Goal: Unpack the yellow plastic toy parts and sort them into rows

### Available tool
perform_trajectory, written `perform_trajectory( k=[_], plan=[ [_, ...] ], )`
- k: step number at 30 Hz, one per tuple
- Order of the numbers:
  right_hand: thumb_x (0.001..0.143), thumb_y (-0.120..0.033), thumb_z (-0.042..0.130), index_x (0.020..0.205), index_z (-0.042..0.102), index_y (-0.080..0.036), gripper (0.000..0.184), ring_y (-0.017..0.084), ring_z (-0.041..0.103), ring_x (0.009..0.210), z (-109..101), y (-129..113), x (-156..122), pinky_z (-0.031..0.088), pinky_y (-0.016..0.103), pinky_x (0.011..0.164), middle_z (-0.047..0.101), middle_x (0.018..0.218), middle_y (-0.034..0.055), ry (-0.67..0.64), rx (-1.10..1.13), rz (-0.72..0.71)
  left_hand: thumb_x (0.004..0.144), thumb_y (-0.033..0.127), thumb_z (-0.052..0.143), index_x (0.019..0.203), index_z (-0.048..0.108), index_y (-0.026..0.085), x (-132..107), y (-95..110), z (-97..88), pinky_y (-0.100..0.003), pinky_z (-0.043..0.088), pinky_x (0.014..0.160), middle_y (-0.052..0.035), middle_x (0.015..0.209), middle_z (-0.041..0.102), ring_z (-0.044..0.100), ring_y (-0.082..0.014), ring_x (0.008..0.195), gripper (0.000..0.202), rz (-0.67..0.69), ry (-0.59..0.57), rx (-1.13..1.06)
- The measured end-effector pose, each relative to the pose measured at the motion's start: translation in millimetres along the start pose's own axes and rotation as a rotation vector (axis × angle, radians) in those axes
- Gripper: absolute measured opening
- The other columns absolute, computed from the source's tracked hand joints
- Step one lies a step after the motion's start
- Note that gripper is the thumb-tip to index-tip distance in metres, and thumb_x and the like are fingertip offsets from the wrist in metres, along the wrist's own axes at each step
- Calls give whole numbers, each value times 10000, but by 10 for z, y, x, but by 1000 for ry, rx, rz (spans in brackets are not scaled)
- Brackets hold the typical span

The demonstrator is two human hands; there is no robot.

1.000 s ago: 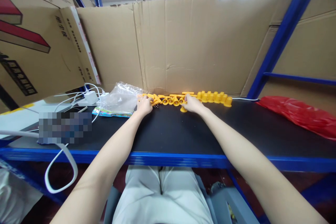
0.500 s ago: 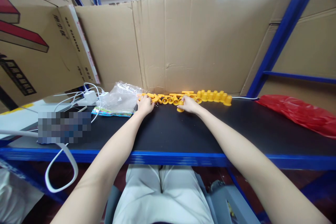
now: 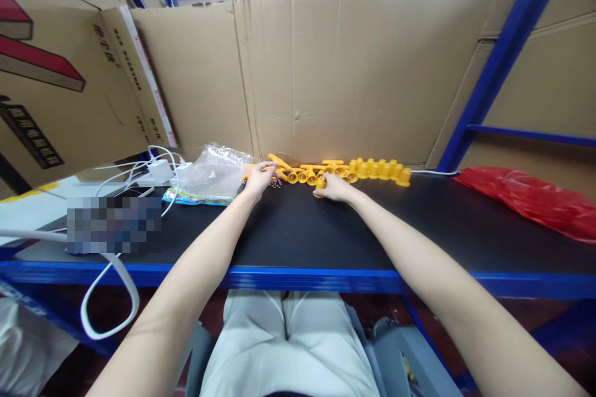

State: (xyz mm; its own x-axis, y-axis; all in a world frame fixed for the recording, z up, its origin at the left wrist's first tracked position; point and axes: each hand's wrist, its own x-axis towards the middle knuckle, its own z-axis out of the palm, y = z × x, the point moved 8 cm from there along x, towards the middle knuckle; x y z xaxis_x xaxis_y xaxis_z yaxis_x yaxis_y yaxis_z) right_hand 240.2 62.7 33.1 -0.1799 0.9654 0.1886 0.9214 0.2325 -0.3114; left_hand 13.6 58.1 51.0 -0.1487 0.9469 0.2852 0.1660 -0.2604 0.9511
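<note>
My right hand is closed around a yellow bell-shaped plastic cup, upright at the black tabletop. Over on the left, my left hand reaches into yellow T-shaped handle pieces with its fingers stretched and apart; one piece slants up behind the fingertips. Small dark metal bits lie beside that hand. Between the hands, several yellow cups lie on their sides, their hollow ends facing me. More yellow cups stand upright in rows to the right.
A clear plastic bag lies left of my left hand, near white chargers and cables. A red plastic bag rests at the right. Cardboard walls the back, and a blue rail edges the table in front.
My left hand has lifted slightly and its fingers have opened out; a yellow handle piece now slants up there. The cup at my right hand has turned from tilted to upright.
</note>
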Motion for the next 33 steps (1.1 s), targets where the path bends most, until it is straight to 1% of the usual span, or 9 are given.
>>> perform_trajectory(
  k=[3,7,9,12,15,19,22,26,33],
  plan=[
    [731,-394,667,844,542,-168,282,146,553,673,33,-19,-8,379,238,588,602,775,27,-25,61,-18,841,225,465,1069,608,131,-43,67,18,-232,470,579,-88,871,717,670,-143,655,286,-44,-18,-63],
    [712,-404,679,695,489,-186,289,142,545,664,50,-55,-31,378,237,584,574,710,6,-43,110,-37,859,215,388,1148,525,151,-52,141,54,-217,458,558,-98,1066,696,691,-156,770,326,-7,-48,-133],
    [706,-404,683,697,489,-189,290,155,558,687,37,-59,-39,389,246,596,589,735,15,-34,95,-32,840,202,449,1146,498,145,-32,150,56,-222,477,602,-106,1079,691,685,-146,777,315,52,-30,-144],
    [726,-410,668,746,517,-185,272,195,581,760,-11,-65,-42,413,280,643,627,831,57,7,15,-34,820,249,544,1095,523,127,3,149,41,-258,503,674,-99,952,708,667,-135,706,301,158,-1,-102],
    [735,-381,667,850,539,-176,269,223,585,842,-71,-66,-33,427,305,696,637,920,91,67,-30,-47,816,322,571,1004,602,132,1,201,6,-292,503,724,-69,840,686,640,-150,715,269,265,30,127],
    [696,-250,689,913,538,-171,276,203,584,854,-132,-88,-17,431,283,717,630,929,70,124,-6,-103,819,283,567,922,642,171,-114,387,32,-344,437,906,-85,999,639,585,-204,973,170,421,71,589],
    [682,-159,658,882,557,-167,224,201,583,884,-181,-121,-19,430,279,746,630,971,75,150,2,-159,875,245,458,1028,597,203,-212,404,171,-414,383,955,-102,1096,609,536,-239,1085,211,439,-34,818],
    [691,-147,646,888,591,-172,206,231,583,956,-227,-121,-21,426,318,819,639,1030,87,157,-15,-180,888,193,360,1113,544,228,-317,292,363,-525,325,960,-114,1085,630,511,-281,1090,293,439,-232,1060],
    [716,-167,646,921,617,-173,207,243,594,987,-248,-154,-31,440,331,836,651,1051,90,150,-44,-228,741,36,394,1080,599,217,-347,209,418,-651,187,999,-140,1105,627,445,-320,1129,436,487,-290,1200]
  ],
)
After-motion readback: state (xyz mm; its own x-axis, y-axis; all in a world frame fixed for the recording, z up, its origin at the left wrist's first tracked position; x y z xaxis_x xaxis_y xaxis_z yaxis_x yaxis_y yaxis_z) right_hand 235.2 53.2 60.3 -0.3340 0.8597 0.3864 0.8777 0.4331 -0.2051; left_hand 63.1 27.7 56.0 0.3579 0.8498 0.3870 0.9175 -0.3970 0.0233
